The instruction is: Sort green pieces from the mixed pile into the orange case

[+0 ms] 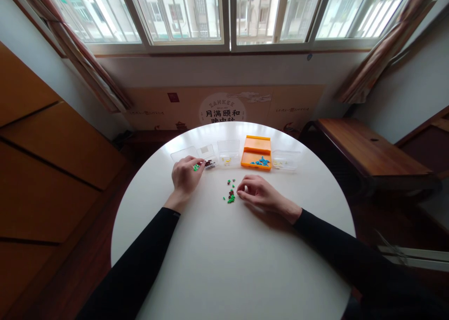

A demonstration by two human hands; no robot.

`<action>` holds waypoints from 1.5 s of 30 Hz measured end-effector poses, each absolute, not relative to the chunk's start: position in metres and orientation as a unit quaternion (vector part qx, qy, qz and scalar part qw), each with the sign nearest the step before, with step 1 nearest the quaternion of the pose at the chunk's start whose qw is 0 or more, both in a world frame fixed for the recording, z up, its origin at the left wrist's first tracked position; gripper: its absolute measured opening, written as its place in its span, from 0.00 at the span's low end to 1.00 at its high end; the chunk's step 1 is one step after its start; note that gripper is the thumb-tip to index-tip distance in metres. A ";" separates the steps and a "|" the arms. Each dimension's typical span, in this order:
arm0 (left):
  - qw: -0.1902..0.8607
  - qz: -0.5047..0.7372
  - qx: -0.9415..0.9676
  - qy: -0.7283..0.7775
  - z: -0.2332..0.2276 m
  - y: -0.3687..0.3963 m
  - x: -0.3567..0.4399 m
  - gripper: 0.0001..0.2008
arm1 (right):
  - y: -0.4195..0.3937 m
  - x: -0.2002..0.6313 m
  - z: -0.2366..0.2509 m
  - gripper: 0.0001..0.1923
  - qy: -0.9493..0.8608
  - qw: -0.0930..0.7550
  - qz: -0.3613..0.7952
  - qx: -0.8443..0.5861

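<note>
On the white table [224, 264], the left hand [185, 176] pinches green pieces [195, 167] beside the clear trays [210, 155], while the right hand [257, 192] rests loosely curled, holding nothing, just right of the small pile of bricks [230, 193].

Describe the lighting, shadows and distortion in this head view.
Head view: daylight from the windows backlights the scene; soft shadow lies beside the right hand on the glossy white table; wide-angle lens bows the walls; the small green pieces are too tiny to resolve.
</note>
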State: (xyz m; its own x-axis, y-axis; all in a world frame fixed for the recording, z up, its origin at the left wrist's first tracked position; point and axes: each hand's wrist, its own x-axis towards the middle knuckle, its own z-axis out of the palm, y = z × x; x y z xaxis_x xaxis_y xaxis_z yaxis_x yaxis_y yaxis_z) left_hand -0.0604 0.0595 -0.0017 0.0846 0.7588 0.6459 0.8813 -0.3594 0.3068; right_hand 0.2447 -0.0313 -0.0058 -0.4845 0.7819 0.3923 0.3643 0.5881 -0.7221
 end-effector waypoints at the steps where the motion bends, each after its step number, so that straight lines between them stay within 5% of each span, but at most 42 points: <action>1: 0.076 -0.385 -0.736 -0.551 -0.001 0.058 -0.060 0.07 | -0.031 0.245 -0.007 0.06 -0.814 0.365 0.284 -0.352; 15: -0.247 -0.292 -0.890 -0.250 0.016 0.003 -0.040 0.05 | -0.033 0.246 -0.008 0.03 -0.818 0.370 0.262 -0.355; 34: -0.291 -0.359 -0.847 -0.262 0.008 0.005 -0.026 0.10 | -0.034 0.245 -0.006 0.04 -0.811 0.381 0.264 -0.358; 45: -0.383 -0.393 -0.777 -0.307 0.006 -0.006 -0.006 0.15 | -0.033 0.246 -0.015 0.10 -0.810 0.434 0.157 -0.362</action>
